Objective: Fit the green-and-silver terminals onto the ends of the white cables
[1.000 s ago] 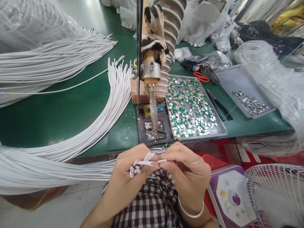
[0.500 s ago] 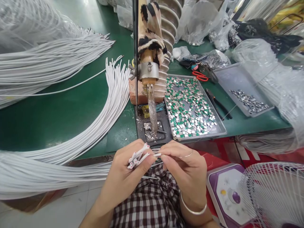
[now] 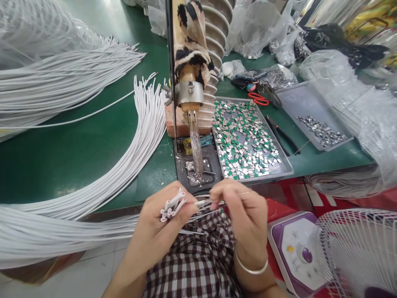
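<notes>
Green bench (image 3: 77, 153) is lying behind the soldering iron (image 3: 194, 140). Just before its tip, the left hand (image 3: 161, 225) is gripping a bundle of white cables (image 3: 170, 205) while the right hand (image 3: 240, 211) is pinching one cable end.

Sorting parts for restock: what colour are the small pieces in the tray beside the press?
Green and silver, piled loose in the metal tray; clearest in the head view.

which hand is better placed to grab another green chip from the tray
Right. The right hand sits just below the tray of green chips; the left hand is full of white cable ends.
</notes>
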The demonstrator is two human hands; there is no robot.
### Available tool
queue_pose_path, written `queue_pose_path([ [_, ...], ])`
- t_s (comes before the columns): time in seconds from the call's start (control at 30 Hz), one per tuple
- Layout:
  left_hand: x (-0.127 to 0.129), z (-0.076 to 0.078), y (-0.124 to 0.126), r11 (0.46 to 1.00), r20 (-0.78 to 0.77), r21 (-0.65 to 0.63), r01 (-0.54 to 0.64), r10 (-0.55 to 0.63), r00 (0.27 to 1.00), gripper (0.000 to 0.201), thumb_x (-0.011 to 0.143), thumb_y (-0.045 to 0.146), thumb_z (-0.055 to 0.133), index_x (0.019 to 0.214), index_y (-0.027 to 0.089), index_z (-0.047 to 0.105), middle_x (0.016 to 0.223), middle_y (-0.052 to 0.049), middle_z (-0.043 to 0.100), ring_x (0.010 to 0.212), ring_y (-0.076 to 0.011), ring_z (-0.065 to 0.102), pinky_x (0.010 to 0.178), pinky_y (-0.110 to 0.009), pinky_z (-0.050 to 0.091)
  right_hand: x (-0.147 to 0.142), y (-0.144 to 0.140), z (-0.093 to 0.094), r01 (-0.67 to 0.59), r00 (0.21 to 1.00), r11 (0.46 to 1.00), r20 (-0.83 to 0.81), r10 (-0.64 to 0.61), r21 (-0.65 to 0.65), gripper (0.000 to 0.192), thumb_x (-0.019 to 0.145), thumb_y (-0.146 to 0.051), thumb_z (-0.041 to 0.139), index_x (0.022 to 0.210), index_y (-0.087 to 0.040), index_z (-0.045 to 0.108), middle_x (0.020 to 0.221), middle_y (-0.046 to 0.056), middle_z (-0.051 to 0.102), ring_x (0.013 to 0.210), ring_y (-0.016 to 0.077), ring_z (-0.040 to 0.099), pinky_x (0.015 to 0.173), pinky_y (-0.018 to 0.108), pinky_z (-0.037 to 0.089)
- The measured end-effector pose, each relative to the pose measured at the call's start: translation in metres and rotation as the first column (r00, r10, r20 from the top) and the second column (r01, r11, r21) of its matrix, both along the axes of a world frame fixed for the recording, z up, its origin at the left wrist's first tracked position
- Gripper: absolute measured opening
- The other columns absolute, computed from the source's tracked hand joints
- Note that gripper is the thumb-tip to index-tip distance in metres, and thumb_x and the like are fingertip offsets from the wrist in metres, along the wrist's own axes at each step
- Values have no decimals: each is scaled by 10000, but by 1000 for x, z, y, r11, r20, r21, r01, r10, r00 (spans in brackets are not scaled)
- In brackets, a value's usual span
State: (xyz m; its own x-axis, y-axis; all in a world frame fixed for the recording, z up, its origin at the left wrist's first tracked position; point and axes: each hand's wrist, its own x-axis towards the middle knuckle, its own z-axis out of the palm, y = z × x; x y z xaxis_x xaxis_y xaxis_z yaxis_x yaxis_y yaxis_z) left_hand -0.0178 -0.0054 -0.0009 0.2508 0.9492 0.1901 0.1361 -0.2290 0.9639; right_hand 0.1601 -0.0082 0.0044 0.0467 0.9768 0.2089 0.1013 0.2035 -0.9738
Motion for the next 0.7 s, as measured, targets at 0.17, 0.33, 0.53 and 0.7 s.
queue_pose_path([
  [0.17,-1,-7,-4,999,33,-31,13,-12,999,190,994,229,571,865,212,710,747,-14,603,673,-147,540,612,-266,405,31,29,-10,344,666,902,608,-431,262,271,1008,-263,497,850,-193,706,867,81,726,851,227,644,785,380,518],
  [0.33,1,-14,-3,999,117,-39,2,3,993,133,938,226,673,987,288,779,933,-30,672,869,-175,639,726,-259,481,43,54,-14,284,358,953,910,-207,106,121,924,-180,634,850,-144,723,883,133,720,900,307,616,820,437,476],
  [0.53,3,-19,-3,994,89,-93,-58,66,994,106,908,254,703,931,244,807,967,-64,690,901,-208,657,745,-289,513,39,56,-11,257,363,963,915,-176,83,107,903,-129,635,845,-149,722,875,132,714,881,304,614,771,401,452],
  [0.7,5,-19,-3,988,91,-125,-89,100,991,112,913,239,680,875,220,784,950,-62,714,895,-209,672,772,-297,525,45,58,-15,233,420,967,887,-193,100,171,886,-97,585,764,-184,665,820,101,696,843,276,610,759,381,444],
])
